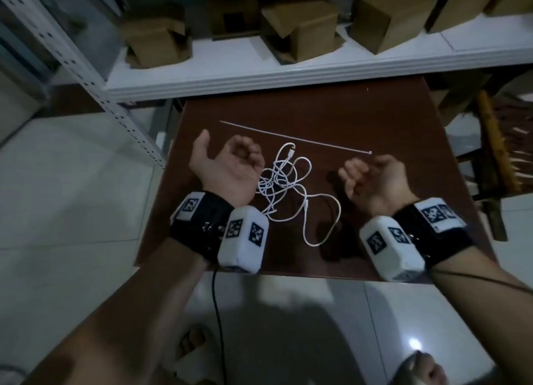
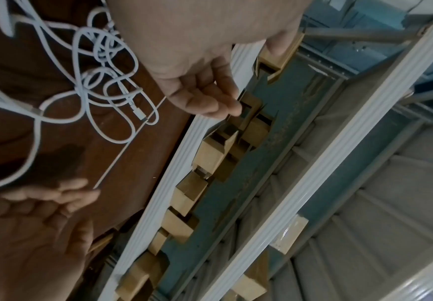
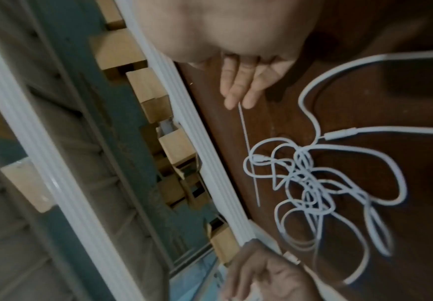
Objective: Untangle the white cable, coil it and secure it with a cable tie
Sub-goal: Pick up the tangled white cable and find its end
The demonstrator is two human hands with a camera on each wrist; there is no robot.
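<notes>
A tangled white cable (image 1: 284,180) lies in the middle of the brown table (image 1: 346,111); one loop trails toward the near edge. A long thin white cable tie (image 1: 294,137) lies straight on the table just beyond the tangle. My left hand (image 1: 248,154) hovers palm up at the tangle's left, fingers loosely curled, holding nothing. My right hand (image 1: 363,165) is palm up to the right, fingers loosely curled and empty, its fingertips close to the tie's right end. The wrist views show the cable (image 2: 102,81) (image 3: 308,183) and the tie (image 2: 122,152) (image 3: 244,132) untouched.
A white shelf (image 1: 259,67) with several cardboard boxes (image 1: 305,30) runs along the table's far edge. A perforated metal rack post (image 1: 86,76) slants at the left. A wooden frame (image 1: 496,142) stands at the right. Pale floor tiles surround the table.
</notes>
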